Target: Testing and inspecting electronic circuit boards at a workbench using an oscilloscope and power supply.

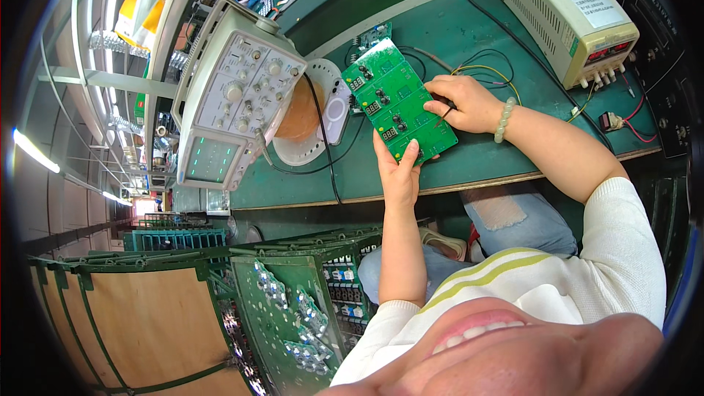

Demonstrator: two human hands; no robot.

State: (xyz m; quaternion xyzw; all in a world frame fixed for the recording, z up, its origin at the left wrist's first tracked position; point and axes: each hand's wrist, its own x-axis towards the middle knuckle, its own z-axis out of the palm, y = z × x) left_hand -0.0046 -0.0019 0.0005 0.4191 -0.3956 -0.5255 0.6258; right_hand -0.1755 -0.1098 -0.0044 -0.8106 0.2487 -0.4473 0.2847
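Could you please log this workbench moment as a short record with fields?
setting: green workbench
left hand: grips the near edge of a green circuit board, thumb on top
right hand: rests on the board's right edge, pale bead bracelet on the wrist
left of board: oscilloscope, white round dish
far right: beige power supply with wires
below bench: rack of more boards

Left hand (pixel 398 170) and right hand (pixel 463 103) both gripping.
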